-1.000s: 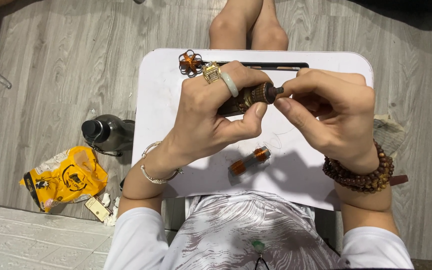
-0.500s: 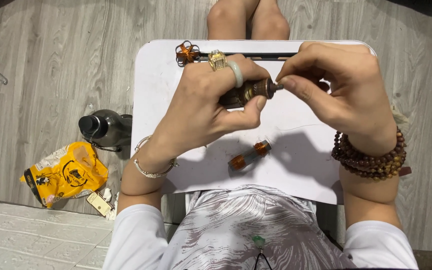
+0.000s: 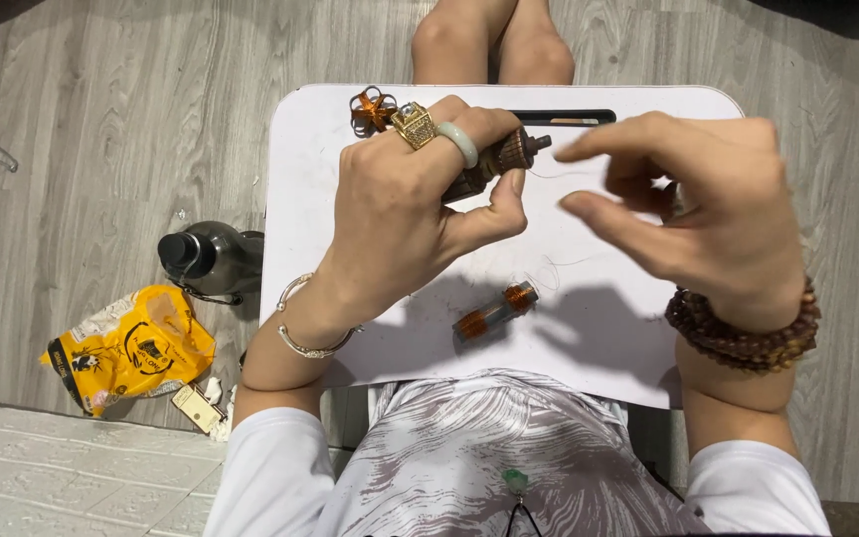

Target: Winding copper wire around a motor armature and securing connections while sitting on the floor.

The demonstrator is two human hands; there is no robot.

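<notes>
My left hand, wearing a gold ring and a pale green ring, is shut on a small dark brown cylinder held over the white lap table. The cylinder's tip points right. A very thin wire runs from that tip to my right hand, which hovers a little to the right with thumb and forefinger slightly apart; the other fingers are curled where the wire ends. A small spool wound with copper wire lies on the table below both hands.
A copper wire ornament sits at the table's far left corner, beside a dark slot. On the wooden floor to the left stand a dark bottle, a yellow bag and a small box. Bare knees show beyond the table.
My right hand has come off the cylinder's tip and drawn away to the right, with a thin wire stretched out between them. My left hand still grips the cylinder.
</notes>
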